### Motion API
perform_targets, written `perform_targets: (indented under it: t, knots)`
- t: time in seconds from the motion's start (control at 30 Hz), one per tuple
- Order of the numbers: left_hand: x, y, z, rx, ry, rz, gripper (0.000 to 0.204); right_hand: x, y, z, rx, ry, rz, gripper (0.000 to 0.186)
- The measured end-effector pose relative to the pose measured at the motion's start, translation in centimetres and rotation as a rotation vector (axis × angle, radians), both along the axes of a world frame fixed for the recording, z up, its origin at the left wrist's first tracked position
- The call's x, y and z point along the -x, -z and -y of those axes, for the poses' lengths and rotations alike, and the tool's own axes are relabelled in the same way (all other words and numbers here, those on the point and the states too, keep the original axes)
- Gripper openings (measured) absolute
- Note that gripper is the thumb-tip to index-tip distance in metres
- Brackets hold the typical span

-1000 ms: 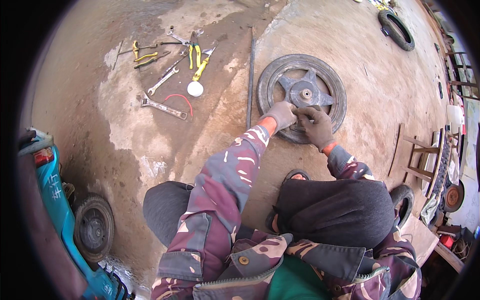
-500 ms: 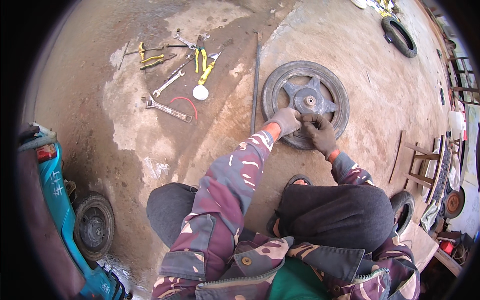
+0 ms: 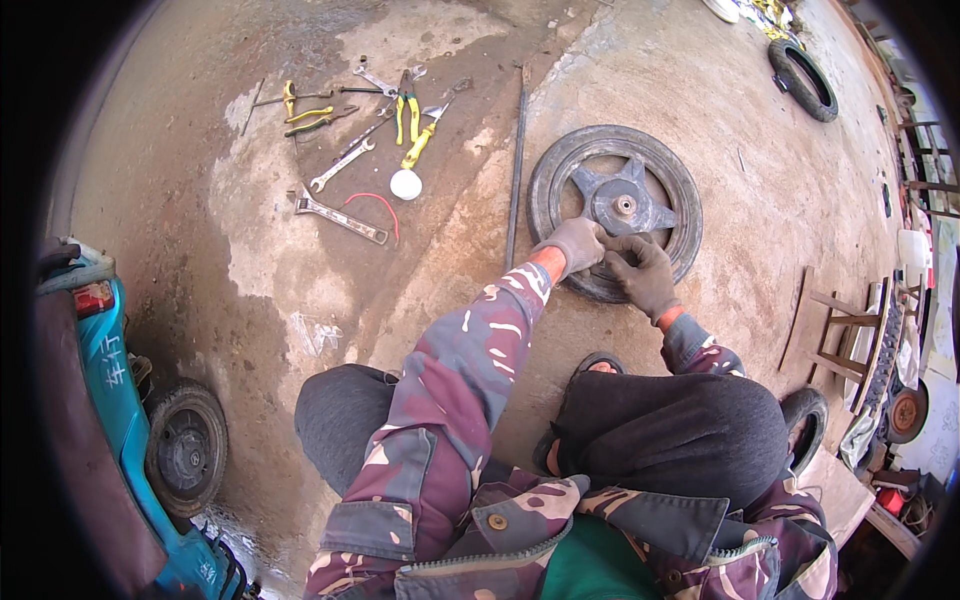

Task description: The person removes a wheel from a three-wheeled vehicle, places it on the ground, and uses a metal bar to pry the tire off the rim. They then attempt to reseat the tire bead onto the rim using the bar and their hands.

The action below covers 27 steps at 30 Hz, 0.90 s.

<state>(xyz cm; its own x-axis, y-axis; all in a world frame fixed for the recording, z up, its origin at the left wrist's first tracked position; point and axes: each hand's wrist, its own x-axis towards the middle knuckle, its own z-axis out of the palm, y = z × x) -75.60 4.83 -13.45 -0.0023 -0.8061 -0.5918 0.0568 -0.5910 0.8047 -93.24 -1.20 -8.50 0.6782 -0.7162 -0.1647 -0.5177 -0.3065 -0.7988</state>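
A dark wheel with a tire and a grey five-spoke hub lies flat on the concrete floor ahead of me. My gloved left hand is closed at the near side of the rim. My gloved right hand is pinched beside it at the same spot, below the hub. Whatever is between their fingertips is hidden or too small to make out. A long metal bar lies just left of the wheel. Further left are an adjustable wrench, a combination wrench, yellow-handled pliers and a white round object.
A teal scooter stands at the left with another wheel beside it. A loose tire lies at the upper right. A wooden chair and assorted clutter line the right edge. My knees are bent below my arms.
The view has shifted slightly, so the floor items appear a little lower and further right. Both hands stay at the rim, with small changes in finger position.
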Motion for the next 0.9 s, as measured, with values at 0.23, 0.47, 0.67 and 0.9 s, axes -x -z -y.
perform_targets:
  t: [0.23,0.47,0.67,0.9]
  knots:
    - [0.0,-0.1,-0.1,0.007,-0.005,-0.009,0.032,-0.1,0.3,-0.1,-0.158,0.130,0.008,0.022]
    - [0.1,0.2,-0.1,0.026,-0.035,-0.016,0.030,0.0,-0.4,0.6,-0.094,0.080,0.004,0.018]
    - [0.1,0.8,0.2,0.018,0.050,0.011,0.030,0.2,0.2,0.6,-0.130,0.009,0.065,0.024]
    - [-0.1,1.3,0.3,0.015,0.085,0.036,0.028,0.6,1.1,1.1,-0.258,-0.042,0.086,0.026]
